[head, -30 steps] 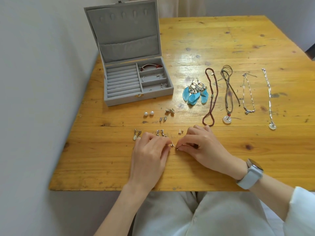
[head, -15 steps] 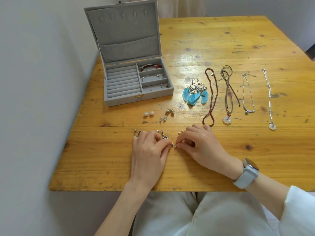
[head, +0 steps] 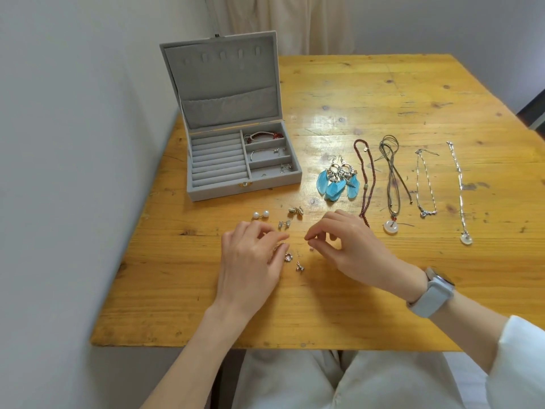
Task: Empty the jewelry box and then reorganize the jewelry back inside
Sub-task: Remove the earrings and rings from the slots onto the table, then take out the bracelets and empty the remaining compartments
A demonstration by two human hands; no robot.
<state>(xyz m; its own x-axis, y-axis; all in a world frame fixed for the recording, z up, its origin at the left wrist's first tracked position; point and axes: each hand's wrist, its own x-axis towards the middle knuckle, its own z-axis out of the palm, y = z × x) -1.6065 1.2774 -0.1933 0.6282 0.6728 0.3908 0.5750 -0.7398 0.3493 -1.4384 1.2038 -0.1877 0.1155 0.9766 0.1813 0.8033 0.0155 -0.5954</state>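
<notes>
While both hands lift apart, small earrings (head: pixel 300 266) lie freed on the worktop (head: pixel 383 93).
Left hand (head: pixel 250 261) and right hand (head: pixel 348 243) were pinched together a moment ago; now each grip pinches loosely (contents too small to tell). Box (head: pixel 236 160), far left, holds bracelets, so emptying continues.

My grey jewelry box (head: pixel 233 172) sits at eleven o'clock on the table, lid upright and open. Its ring rolls on the left are bare; the right compartments hold a red bracelet (head: pixel 262 135), a silver bracelet (head: pixel 264 152) and small silver pieces (head: pixel 285 167). At one o'clock lie blue feather earrings (head: pixel 337 180), then a dark red bead necklace (head: pixel 367 180), a cord necklace with a white ring pendant (head: pixel 392 184), and two silver chains (head: pixel 424 184) (head: pixel 459 190) toward three o'clock. Pearl studs (head: pixel 261 214) and small silver earrings (head: pixel 295 211) lie at twelve, just beyond my fingers.
</notes>
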